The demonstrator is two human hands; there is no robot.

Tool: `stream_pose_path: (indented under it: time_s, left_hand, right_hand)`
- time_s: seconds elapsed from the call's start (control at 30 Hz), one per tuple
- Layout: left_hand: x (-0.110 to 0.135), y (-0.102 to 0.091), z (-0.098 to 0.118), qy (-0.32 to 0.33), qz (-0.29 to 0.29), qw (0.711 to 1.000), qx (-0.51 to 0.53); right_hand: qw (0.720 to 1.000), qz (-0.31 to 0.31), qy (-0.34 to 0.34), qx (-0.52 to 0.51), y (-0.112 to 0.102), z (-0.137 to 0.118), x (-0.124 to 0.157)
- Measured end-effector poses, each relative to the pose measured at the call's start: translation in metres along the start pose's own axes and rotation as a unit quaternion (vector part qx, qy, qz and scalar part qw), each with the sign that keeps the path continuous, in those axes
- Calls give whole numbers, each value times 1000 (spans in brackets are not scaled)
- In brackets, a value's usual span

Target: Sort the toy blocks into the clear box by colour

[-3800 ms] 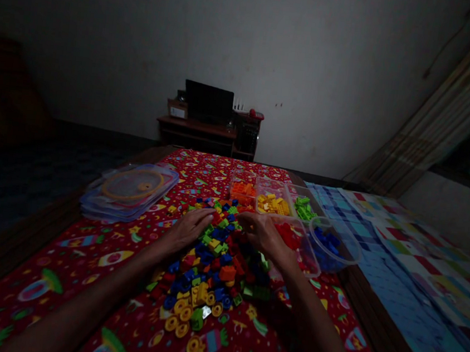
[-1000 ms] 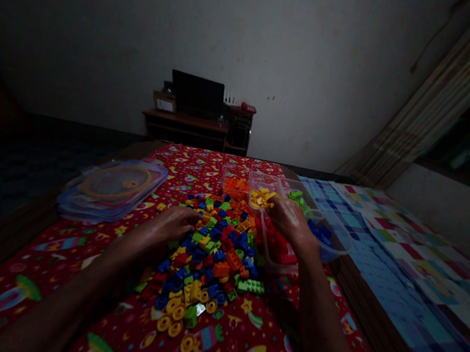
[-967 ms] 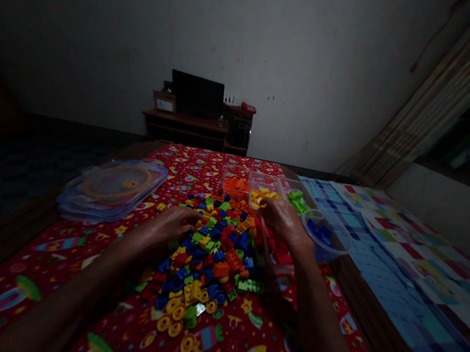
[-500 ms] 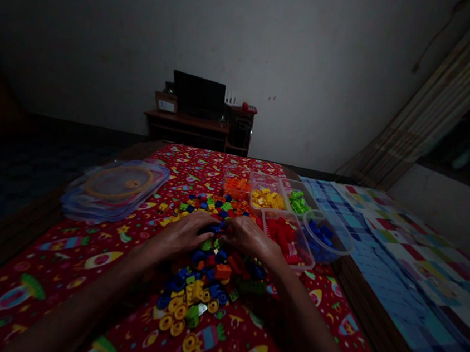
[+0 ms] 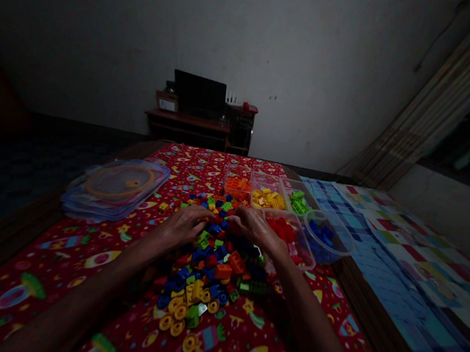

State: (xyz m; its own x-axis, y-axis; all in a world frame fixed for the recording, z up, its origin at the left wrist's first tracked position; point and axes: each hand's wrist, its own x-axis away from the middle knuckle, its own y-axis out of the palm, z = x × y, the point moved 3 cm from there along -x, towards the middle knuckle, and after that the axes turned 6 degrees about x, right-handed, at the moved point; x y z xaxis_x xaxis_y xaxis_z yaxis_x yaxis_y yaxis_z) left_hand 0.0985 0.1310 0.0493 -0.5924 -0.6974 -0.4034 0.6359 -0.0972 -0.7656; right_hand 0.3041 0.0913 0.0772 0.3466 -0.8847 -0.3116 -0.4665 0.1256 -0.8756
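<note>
Both bare hands are at the loose pile of small plastic toy bricks (image 5: 209, 258) in red, blue, green, yellow and orange, which is spread upon the red cloth with printed rockets and stars (image 5: 139, 323). The left hand (image 5: 188, 222) is at the left side of the pile, its fingers loosely bent and the thumb a little apart; whether a brick is between them, I cannot tell. The right hand (image 5: 254, 226) is at the opposite side, its fingers curled downward with the tips in shadow, so here also I cannot tell if they grip something. In my judgement, the step in hand is picking among the bricks. Near the right hand is the clear rectangular plastic box (image 5: 306, 252) containing red bricks (image 5: 283, 230); behind it are similar boxes (image 5: 265, 180) with orange bricks (image 5: 238, 185), yellow bricks (image 5: 268, 198) and green bricks (image 5: 299, 202). The clear rounded plastic tub (image 5: 344, 241), to the right, contains blue bricks (image 5: 321, 233). The next move, I think, calls for a precise pinch on one single brick
</note>
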Motion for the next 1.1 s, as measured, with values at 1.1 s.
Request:
stream_pose_path:
  time_s: [1.1]
  left_hand:
    - [-6,-1,25,-108,-41,990,86]
  right_hand:
    - [986,6,95,133,-51,12,9]
